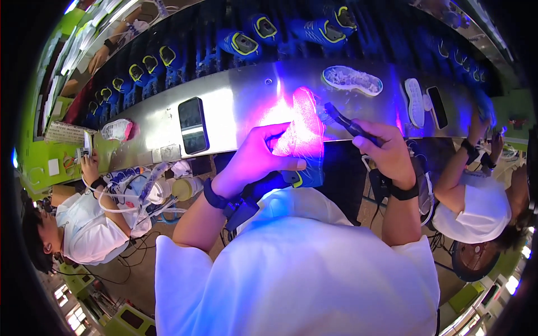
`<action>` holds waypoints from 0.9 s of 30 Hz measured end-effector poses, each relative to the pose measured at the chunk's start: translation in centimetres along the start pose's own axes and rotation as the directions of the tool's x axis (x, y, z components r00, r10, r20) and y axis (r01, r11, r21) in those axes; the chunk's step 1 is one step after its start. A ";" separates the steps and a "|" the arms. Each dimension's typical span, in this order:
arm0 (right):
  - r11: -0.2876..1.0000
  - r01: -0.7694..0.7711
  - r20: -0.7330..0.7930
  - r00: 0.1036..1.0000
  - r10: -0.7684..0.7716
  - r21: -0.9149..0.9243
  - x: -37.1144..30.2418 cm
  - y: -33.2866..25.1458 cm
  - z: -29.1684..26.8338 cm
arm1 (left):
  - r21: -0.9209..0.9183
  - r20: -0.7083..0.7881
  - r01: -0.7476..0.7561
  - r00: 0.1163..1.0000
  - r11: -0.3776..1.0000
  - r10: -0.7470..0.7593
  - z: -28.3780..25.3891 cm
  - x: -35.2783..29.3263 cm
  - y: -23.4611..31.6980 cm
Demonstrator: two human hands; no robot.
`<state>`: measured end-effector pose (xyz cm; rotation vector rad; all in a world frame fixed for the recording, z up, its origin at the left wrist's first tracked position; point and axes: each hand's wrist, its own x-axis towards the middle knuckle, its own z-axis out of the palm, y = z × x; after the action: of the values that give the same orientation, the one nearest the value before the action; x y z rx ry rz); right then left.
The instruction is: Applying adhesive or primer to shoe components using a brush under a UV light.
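My left hand [255,154] is closed round the heel part of a blue shoe upper [311,159], with its bottom turned up. A strong pink and violet light falls on that bottom and washes out its detail; some yellow-green trim shows beside my thumb. In my right hand [386,151] is a dark-handled brush [352,126]. Its bristles are at the right edge of the shoe upper, near the toe; whether they touch cannot be made out.
A metal bench [235,101] holds a black phone [192,126], a loose shoe sole [353,80] and another white sole [414,103] beside a second phone [437,107]. Behind runs a dark conveyor with several blue shoes [241,43]. Co-workers sit left [89,229] and right [473,196].
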<state>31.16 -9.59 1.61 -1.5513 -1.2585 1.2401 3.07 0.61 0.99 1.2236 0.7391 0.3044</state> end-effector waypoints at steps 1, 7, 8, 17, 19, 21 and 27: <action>1.000 0.008 0.010 1.000 -0.008 -0.008 0.1 -0.2 0.1 | -0.052 -0.008 0.024 1.000 0.998 -0.025 0.0 -0.4 0.3; 0.987 0.108 0.000 0.994 -0.108 -0.118 0.0 0.7 2.5 | -0.175 -0.071 -0.005 0.997 0.984 -0.008 -1.0 -1.9 -0.2; 0.991 0.087 -0.020 0.996 -0.090 -0.097 -0.1 1.3 3.0 | -0.211 -0.051 0.008 0.999 0.977 -0.019 -1.2 -2.1 -0.3; 0.999 -0.005 -0.004 1.000 0.005 -0.041 -2.2 -0.4 5.1 | -0.293 -0.190 0.000 0.980 0.956 -0.058 -1.6 -3.3 -1.2; 0.996 0.078 -0.079 0.994 -0.081 -0.044 -1.1 0.8 5.9 | -0.213 -0.225 0.010 0.973 0.977 -0.059 -1.7 -3.4 -1.6; 0.995 0.095 -0.121 0.988 -0.097 -0.017 -1.2 0.8 5.4 | -0.300 -0.234 -0.038 0.972 0.953 -0.034 -1.0 -3.4 -0.3; 0.993 -0.092 0.151 0.985 0.080 0.075 -3.3 -0.6 2.5 | -0.120 -0.320 -0.082 0.947 0.989 0.039 -1.2 -2.5 -0.4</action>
<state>28.52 -12.69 2.27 -1.4913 -1.2279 1.4670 0.34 -0.10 1.34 1.0848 0.9433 0.6022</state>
